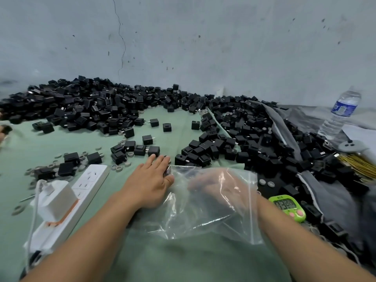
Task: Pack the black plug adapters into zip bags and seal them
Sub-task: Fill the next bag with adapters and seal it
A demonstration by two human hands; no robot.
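A clear zip bag with a red zip line hangs just above the green cloth in the near middle. My right hand shows blurred through the plastic and holds the bag up. My left hand lies at the bag's left edge, thumb and fingers pinching a black plug adapter. A dark shape shows low inside the bag; I cannot tell what it is. Loose black adapters lie just beyond my left hand. A big heap of adapters runs along the wall, and another heap lies to the right.
A white power strip with a white charger lies at the left. A green timer sits right of the bag, a water bottle at far right, gold ties beside it. Small grey rings are scattered around.
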